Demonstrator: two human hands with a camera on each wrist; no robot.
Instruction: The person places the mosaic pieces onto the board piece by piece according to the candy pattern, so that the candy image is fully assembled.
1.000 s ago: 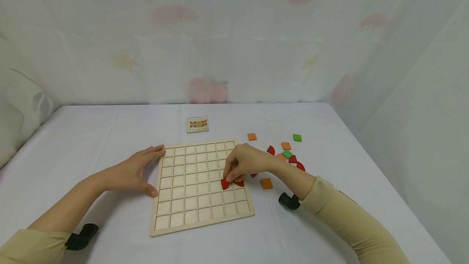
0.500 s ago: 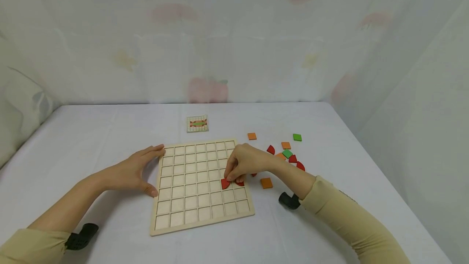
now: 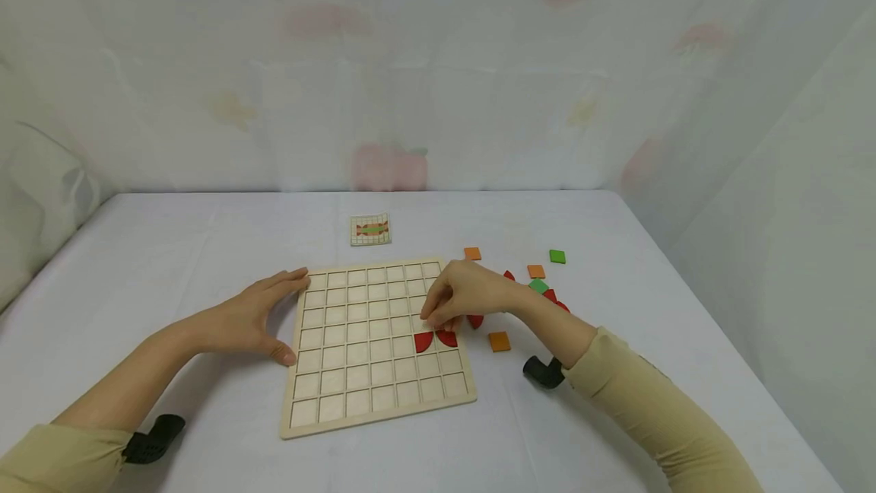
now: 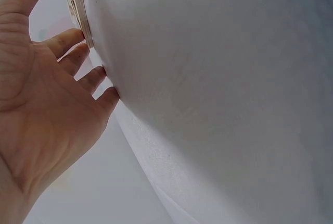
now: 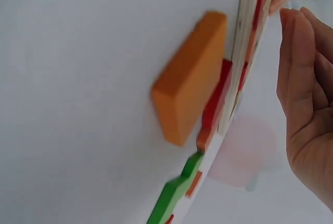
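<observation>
Steadying the pale wooden grid board [image 3: 376, 345] on the white-covered table [image 3: 171, 257], we rest our left hand [image 3: 253, 318] flat against the board's left edge, fingers straight and spread, the fingertips [image 4: 78, 39] touching the rim in the left wrist view. Our right hand [image 3: 468, 295] hovers over the board's right side with fingers curled downward, their tips just above two red quarter-round wooden pieces [image 3: 435, 339] that lie side by side in neighbouring cells, in the fourth row from the far edge, at the right of the board. We cannot tell whether the fingertips pinch anything; the red pieces sit in their cells, apart from the hand by a narrow gap. In the right wrist view the fingers [image 5: 299, 52] are held together, near the board's edge.

Just beyond the board's right edge a third red rounded piece [image 3: 475, 320] peeks out beneath the right hand, and an orange square tile [image 3: 499, 341] lies on the cloth near it. Farther right and farther away sit a loose scatter: an orange tile [image 3: 472, 253] by the board's far right corner, another orange tile [image 3: 536, 271], a green square tile [image 3: 557, 256] and a second green tile [image 3: 538, 286] beside more red pieces behind the wrist. A small pattern card [image 3: 370, 230] lies beyond the board's far edge.
</observation>
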